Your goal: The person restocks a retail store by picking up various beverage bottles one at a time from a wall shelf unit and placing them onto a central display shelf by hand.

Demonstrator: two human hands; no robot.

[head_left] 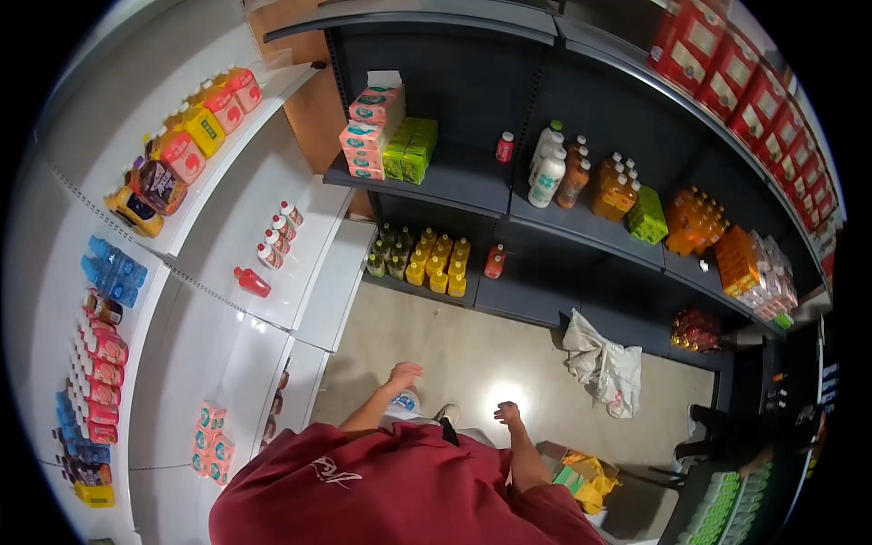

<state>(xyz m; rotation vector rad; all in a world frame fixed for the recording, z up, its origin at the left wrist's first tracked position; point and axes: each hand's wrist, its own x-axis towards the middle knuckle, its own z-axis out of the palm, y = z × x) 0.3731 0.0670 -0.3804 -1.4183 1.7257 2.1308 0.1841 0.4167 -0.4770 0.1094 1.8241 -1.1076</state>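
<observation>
Above the pale, glossy floor, both bare hands are held out in front of a dark red shirt. The left hand (405, 373) is seen with its fingers loosely extended and slightly bent, and nothing is seen gripped in it. Just below it in the view, a blue-and-white item (406, 400) is partly covered by the forearm; whether it is touched cannot be told. The right hand (507, 413) is held with its fingers parted and lightly curled, and no object is seen in it. Beside the right forearm, an open carton (607, 470) is placed on the floor, with yellow wrapping (595, 493) bunched at it. Farther off, a crumpled white sack (603, 365) is spread near the dark shelving (520, 302). On its lower shelf, yellow bottles (438, 263) are stood in rows, with a single red bottle (494, 262) set apart to their right. On the white shelving (318, 300) at the left, a red bottle lying tilted (252, 282) is seen near four white-capped bottles (280, 235).
</observation>
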